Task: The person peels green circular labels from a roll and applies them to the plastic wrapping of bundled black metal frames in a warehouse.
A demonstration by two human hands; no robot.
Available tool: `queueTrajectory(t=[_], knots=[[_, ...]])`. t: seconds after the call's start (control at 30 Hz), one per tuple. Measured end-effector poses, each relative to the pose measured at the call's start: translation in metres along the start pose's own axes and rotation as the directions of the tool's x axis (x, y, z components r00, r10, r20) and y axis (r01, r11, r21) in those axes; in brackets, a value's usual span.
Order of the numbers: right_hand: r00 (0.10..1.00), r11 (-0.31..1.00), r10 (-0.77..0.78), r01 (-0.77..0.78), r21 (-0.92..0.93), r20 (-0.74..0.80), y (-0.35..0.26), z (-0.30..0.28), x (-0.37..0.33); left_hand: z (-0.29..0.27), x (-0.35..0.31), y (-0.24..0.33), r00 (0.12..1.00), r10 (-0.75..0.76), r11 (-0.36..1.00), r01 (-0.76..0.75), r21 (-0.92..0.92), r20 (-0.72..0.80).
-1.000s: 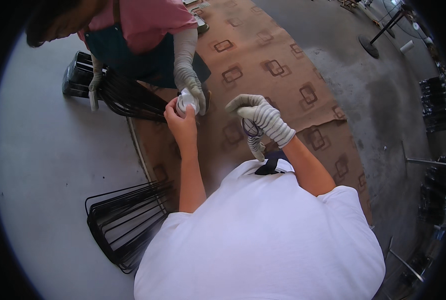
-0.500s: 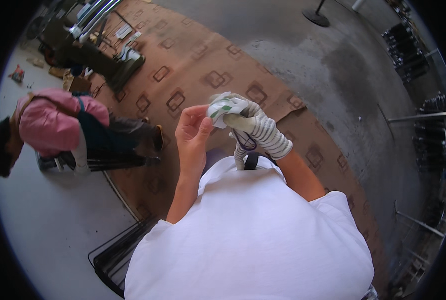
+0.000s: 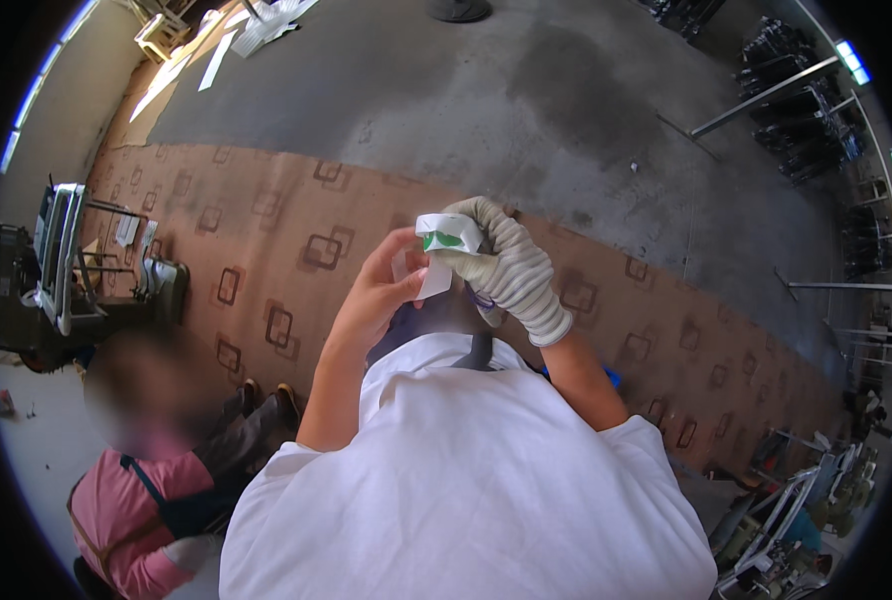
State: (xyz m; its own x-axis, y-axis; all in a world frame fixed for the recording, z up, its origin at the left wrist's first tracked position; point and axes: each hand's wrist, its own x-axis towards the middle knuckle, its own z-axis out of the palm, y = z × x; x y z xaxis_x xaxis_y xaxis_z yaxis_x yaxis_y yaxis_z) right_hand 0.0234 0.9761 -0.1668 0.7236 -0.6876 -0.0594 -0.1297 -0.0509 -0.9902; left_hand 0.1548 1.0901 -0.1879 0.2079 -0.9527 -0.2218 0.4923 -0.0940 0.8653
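A white strip with green marks (image 3: 450, 224), curled into a loop, is held between my two hands in front of my chest. My left hand (image 3: 386, 272) is bare, its thumb and fingers closed on the strip's left side. A loose white end hangs down beside that thumb. My right hand (image 3: 514, 268), in a pale striped knit glove, grips the loop's right side with curled fingers. Under the glove a small purple curved piece (image 3: 481, 299) shows; most of it is hidden.
Brown patterned floor covering (image 3: 366, 210) lies ahead, with grey concrete beyond. A person in pink (image 3: 126, 510) is at lower left. Machinery (image 3: 76, 270) stands at left, metal frames (image 3: 776, 520) at lower right. Bundled black items (image 3: 796, 100) hang or stand at the far right.
My view has swung, so the person in pink now appears lower. The strip, crumpled-looking before, now forms a clear loop with a loose end hanging. Both hands still hold it.
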Motion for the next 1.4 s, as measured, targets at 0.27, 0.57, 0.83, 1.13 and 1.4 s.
queueTrajectory(t=[0.27,0.57,0.83,1.13,1.4], knots=[[0.997,0.729,0.033,0.022,-0.684,0.068,-0.023,0.005,0.120,-0.092,0.087,0.052,0.965,0.203,0.847,-0.089,0.524,-0.164],[0.931,0.833,-0.093,0.267,-0.484,0.353,0.004,-0.010,0.211,-0.019,0.148,0.071,0.834,0.406,0.732,-0.052,0.679,-0.373],[0.758,0.983,0.069,-0.164,0.087,0.648,0.010,-0.124,0.274,0.015,0.241,0.057,0.902,0.133,0.893,-0.288,-0.345,-0.410],[0.832,0.969,0.160,-0.235,0.076,0.532,0.033,-0.253,0.298,0.100,0.359,0.043,0.906,0.005,0.985,-0.077,-0.152,-0.424],[0.847,0.883,0.359,-0.444,0.150,0.393,0.064,-0.311,0.333,0.111,0.442,0.065,0.938,0.056,0.945,-0.160,-0.287,-0.341]])
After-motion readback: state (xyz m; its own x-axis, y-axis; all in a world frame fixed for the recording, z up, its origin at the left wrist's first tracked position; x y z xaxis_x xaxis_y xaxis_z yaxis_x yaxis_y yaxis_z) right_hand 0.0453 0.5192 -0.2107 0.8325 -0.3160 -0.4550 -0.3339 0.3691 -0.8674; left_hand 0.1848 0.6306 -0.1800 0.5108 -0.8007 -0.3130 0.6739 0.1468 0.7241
